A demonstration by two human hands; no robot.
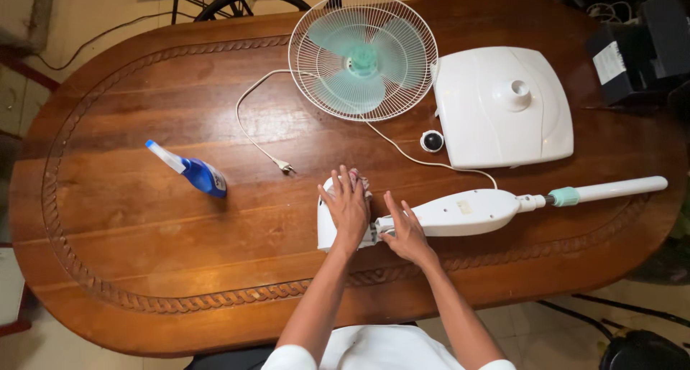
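A dismantled white fan lies on the oval wooden table (144,269). My left hand (348,206) presses flat on a small cloth (361,182) over the white motor housing (325,230). My right hand (404,230) steadies the white fan stand (467,212) where it joins the housing. The stand's pole (611,190) with a green collar points right. The fan head (363,56), a white grille with green blades, lies at the far side of the table. Next to it sits the white square base (503,108).
A blue spray bottle (192,171) lies on the table's left side. The white power cord with its plug (285,168) curls between the bottle and the fan head. A small round black-and-white knob (431,141) sits by the base. Black boxes (632,50) stand at the far right.
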